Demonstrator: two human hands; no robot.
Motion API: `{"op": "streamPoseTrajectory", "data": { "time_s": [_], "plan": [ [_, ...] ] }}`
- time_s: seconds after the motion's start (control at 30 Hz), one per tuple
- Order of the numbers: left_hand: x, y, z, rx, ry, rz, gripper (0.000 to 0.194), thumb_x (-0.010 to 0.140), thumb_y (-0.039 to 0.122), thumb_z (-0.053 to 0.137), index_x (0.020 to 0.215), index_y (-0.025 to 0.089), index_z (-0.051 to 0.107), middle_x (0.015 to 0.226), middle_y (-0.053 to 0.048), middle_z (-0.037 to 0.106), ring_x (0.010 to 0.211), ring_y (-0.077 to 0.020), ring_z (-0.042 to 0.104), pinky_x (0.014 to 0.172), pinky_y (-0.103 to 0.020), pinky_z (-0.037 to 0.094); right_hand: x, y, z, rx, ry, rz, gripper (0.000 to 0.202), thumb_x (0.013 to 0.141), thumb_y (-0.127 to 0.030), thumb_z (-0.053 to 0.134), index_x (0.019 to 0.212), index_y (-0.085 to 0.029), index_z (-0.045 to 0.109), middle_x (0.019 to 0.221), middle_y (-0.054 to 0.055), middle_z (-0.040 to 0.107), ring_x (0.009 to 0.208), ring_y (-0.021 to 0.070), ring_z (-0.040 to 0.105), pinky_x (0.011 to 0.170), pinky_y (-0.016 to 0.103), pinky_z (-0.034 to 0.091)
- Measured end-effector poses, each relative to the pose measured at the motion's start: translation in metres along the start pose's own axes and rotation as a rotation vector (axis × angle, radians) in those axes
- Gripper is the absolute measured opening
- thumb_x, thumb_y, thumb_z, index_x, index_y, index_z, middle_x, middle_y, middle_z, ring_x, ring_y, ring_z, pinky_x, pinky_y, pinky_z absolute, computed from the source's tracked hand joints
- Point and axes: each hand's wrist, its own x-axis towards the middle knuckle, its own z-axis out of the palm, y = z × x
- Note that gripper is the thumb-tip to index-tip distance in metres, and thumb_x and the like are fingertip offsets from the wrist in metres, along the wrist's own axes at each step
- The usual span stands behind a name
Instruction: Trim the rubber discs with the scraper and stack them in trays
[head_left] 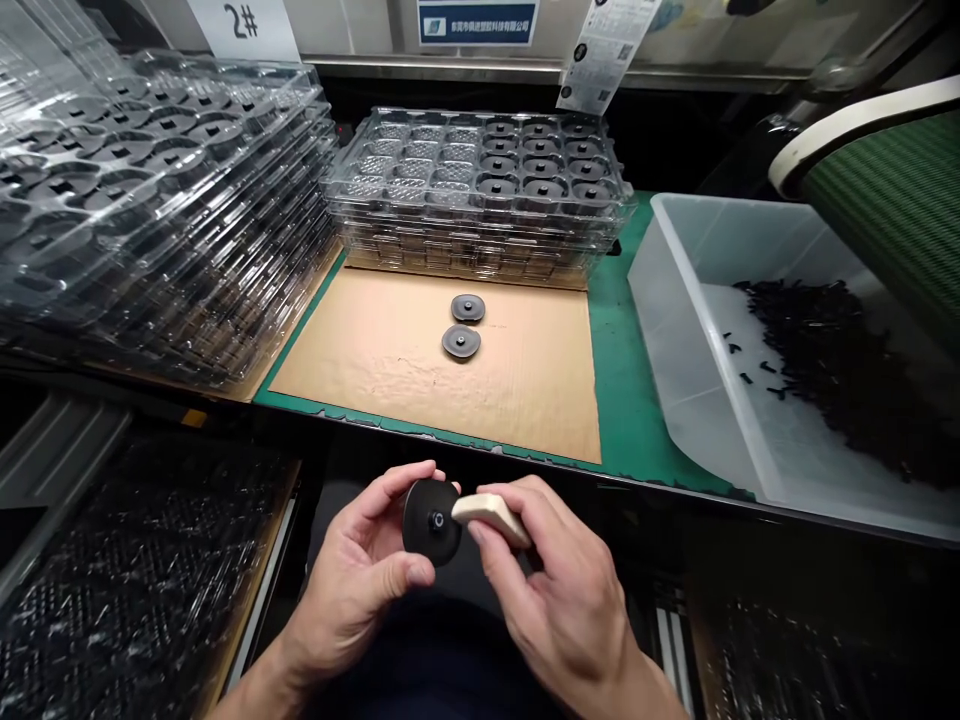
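My left hand [352,575] grips a round black plastic disc [420,535] by its edge, its face with a small raised hub turned toward me. Between the thumb and fingers of my right hand [559,580] is a cream-coloured block with a tapered end [491,515]. The block's tip is at the disc's right rim, close to the hub; whether they touch I cannot tell. Both hands are in front of the table edge. Two similar dark discs, one farther [468,308] and one nearer [460,342], lie on the cardboard sheet [360,350].
Behind the cardboard stands a stack of clear trays [480,225], its top tray partly filled with discs. Taller tray stacks [187,230] rise at the left. A translucent bin [697,400] at the right holds small black parts [840,360]. A green-surfaced conveyor [892,190] overhangs it.
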Motion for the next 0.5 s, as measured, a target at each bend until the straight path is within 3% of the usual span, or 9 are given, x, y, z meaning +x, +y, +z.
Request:
{"op": "streamPoseTrajectory", "data": {
  "time_s": [0.1,0.17,0.33,0.5],
  "plan": [
    [0.0,-0.001,0.0,-0.007,-0.02,-0.013,0.064,0.07,0.033,0.096,0.13,0.03,0.075,0.13,-0.01,0.073,0.12,-0.0294,0.069,0.101,-0.031,0.055,0.003,-0.002,-0.005,0.02,-0.152,0.038,0.013,0.098,-0.016,0.058,0.087,-0.021,0.063,0.077,0.0,0.058,0.064,0.0127,0.054,0.059,0.026,0.046],
    [0.001,0.0,-0.002,-0.027,-0.037,-0.04,0.064,0.072,0.034,0.095,0.132,0.032,0.074,0.132,-0.009,0.074,0.121,-0.0287,0.069,0.101,-0.03,0.054,0.006,-0.002,-0.008,-0.012,-0.228,0.005,0.014,0.098,-0.016,0.057,0.087,-0.02,0.064,0.078,0.001,0.059,0.068,0.0139,0.055,0.062,0.027,0.046],
    [0.003,0.007,-0.006,-0.042,-0.052,-0.136,0.056,0.081,0.044,0.087,0.133,0.032,0.073,0.123,-0.009,0.078,0.115,-0.0224,0.071,0.096,-0.022,0.053,0.012,0.002,-0.009,-0.18,-0.25,-0.197,0.015,0.099,-0.012,0.056,0.106,-0.018,0.067,0.098,0.006,0.067,0.086,0.019,0.06,0.076,0.033,0.049],
    [0.003,0.005,-0.006,-0.051,-0.064,-0.159,0.054,0.084,0.045,0.084,0.134,0.028,0.073,0.123,-0.011,0.079,0.12,-0.0233,0.07,0.1,-0.024,0.052,0.018,0.008,-0.007,-0.249,-0.167,-0.188,0.013,0.101,-0.012,0.053,0.107,-0.016,0.065,0.095,0.008,0.066,0.084,0.0191,0.06,0.074,0.033,0.049]
  ]
}}
